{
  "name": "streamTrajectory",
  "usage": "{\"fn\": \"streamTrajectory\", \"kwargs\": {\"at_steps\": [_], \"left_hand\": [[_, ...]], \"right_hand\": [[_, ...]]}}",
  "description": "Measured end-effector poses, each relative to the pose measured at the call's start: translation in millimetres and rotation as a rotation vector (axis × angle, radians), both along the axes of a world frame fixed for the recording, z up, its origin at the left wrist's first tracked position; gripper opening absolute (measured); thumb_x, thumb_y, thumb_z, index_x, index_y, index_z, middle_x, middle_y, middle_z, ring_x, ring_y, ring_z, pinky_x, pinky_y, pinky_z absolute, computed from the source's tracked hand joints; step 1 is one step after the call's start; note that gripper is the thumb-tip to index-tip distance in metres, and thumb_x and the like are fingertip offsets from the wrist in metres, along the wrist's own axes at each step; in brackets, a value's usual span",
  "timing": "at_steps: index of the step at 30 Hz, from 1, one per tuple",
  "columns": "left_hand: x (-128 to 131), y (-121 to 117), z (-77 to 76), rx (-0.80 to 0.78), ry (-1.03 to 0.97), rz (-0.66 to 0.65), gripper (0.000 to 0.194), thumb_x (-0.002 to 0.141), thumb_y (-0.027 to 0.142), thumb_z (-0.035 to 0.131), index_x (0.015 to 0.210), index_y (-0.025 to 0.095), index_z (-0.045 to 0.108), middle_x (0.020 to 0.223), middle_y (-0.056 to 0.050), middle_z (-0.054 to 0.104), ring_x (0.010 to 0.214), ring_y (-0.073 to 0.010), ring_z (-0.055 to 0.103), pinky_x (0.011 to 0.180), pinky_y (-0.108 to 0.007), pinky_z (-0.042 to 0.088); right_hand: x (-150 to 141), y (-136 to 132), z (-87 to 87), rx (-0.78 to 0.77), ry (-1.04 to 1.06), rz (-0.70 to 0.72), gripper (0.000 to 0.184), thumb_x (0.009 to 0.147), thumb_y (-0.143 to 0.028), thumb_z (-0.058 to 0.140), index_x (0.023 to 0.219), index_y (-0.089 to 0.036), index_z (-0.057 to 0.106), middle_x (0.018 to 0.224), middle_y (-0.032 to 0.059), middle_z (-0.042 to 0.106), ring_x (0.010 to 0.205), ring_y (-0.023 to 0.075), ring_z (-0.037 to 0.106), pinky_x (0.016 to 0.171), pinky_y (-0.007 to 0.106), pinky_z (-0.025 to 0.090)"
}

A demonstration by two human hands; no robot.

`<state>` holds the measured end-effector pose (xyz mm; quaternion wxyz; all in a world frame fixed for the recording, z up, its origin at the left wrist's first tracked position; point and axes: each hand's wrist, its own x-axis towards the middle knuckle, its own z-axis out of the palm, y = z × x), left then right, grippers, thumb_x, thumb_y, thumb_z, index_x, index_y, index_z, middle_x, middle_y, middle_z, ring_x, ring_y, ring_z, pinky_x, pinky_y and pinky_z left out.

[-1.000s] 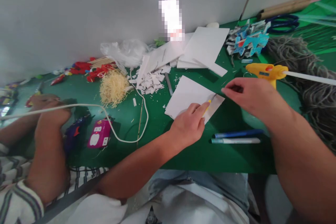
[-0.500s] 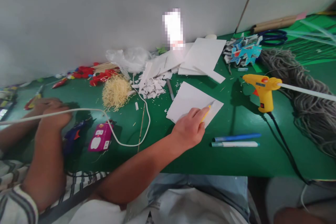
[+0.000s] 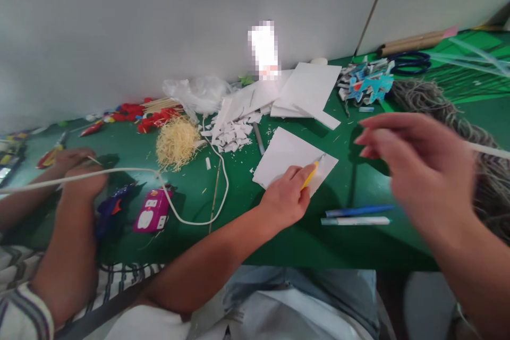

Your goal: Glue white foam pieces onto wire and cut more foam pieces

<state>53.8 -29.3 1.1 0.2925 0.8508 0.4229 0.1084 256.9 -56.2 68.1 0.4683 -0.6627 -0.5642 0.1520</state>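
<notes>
My left hand (image 3: pixel 285 196) is closed round a yellow craft knife (image 3: pixel 311 174), and its blade points away to the right over a sheet of white board (image 3: pixel 279 151). This hand rests on the near side of the sheet. My right hand (image 3: pixel 430 170) is raised over the right of the table, a little blurred. Its fingers are loosely bent, tips slightly apart, and I see nothing between them. Behind it the yellow glue gun is hidden; only its white glue stick (image 3: pixel 490 150) shows. A blue pen (image 3: pixel 358 211) and a white pen (image 3: pixel 358 221) lie between my hands.
White board sheets (image 3: pixel 311 85) and scraps (image 3: pixel 235 135) lie at the back. Pale shredded straw (image 3: pixel 178 143), a pink power adapter (image 3: pixel 152 210) and a looping white cable (image 3: pixel 225 186) are left. Grey yarn (image 3: pixel 450 111) lies right. Another person's hands (image 3: pixel 83 170) are at far left.
My right hand has come into view from the right, covering the yellow glue gun. My left hand stays on the board with the craft knife. A thin pale stick now shows at the other person's hands.
</notes>
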Motion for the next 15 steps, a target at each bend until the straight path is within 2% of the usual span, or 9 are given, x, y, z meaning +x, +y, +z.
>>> {"fn": "streamTrajectory", "kwargs": {"at_steps": [2, 3, 5, 9, 15], "left_hand": [[0.1, 0.4, 0.4, 0.003, -0.009, 0.007, 0.055, 0.097, 0.018, 0.046, 0.152, 0.019, 0.048, 0.138, -0.012, 0.064, 0.118, -0.0255, 0.068, 0.105, -0.044, 0.06], [0.1, 0.4, 0.6, 0.005, -0.013, 0.011, 0.054, 0.097, 0.017, 0.046, 0.152, 0.019, 0.048, 0.138, -0.013, 0.064, 0.118, -0.0257, 0.068, 0.107, -0.045, 0.059], [0.0, 0.0, 0.8, 0.009, -0.015, 0.021, 0.054, 0.097, 0.016, 0.046, 0.151, 0.019, 0.049, 0.138, -0.013, 0.064, 0.119, -0.026, 0.068, 0.108, -0.046, 0.058], [-0.8, -1.3, 0.6, 0.012, -0.032, 0.031, 0.055, 0.095, 0.015, 0.048, 0.15, 0.019, 0.049, 0.138, -0.013, 0.065, 0.12, -0.0248, 0.068, 0.11, -0.043, 0.057], [-0.3, -1.9, -0.6, 0.033, -0.09, 0.04, 0.055, 0.094, 0.014, 0.045, 0.149, 0.018, 0.05, 0.135, -0.013, 0.066, 0.117, -0.0237, 0.069, 0.104, -0.04, 0.06]], "right_hand": [[4.3, 20.2, -8.1, -0.131, -0.06, -0.005, 0.019, 0.091, -0.039, 0.067, 0.095, -0.022, 0.076, 0.079, 0.0038, 0.072, 0.064, 0.0171, 0.063, 0.061, 0.033, 0.052], [7.1, 30.0, -14.6, -0.187, -0.111, -0.009, 0.016, 0.088, -0.036, 0.066, 0.088, -0.023, 0.075, 0.073, 0.0033, 0.07, 0.061, 0.0176, 0.061, 0.059, 0.033, 0.049], [13.1, 44.6, -29.8, -0.235, -0.222, -0.015, 0.015, 0.085, -0.033, 0.063, 0.085, -0.023, 0.073, 0.072, 0.0036, 0.071, 0.064, 0.0193, 0.063, 0.063, 0.034, 0.049], [24.3, 50.8, -53.2, -0.278, -0.243, 0.032, 0.017, 0.082, -0.034, 0.059, 0.083, -0.024, 0.072, 0.068, 0.0027, 0.071, 0.061, 0.0196, 0.063, 0.059, 0.033, 0.047], [35.7, 48.4, -59.6, -0.363, -0.22, 0.137, 0.014, 0.075, -0.034, 0.06, 0.079, -0.027, 0.072, 0.065, 0.0001, 0.071, 0.058, 0.0187, 0.063, 0.056, 0.032, 0.046]]}}
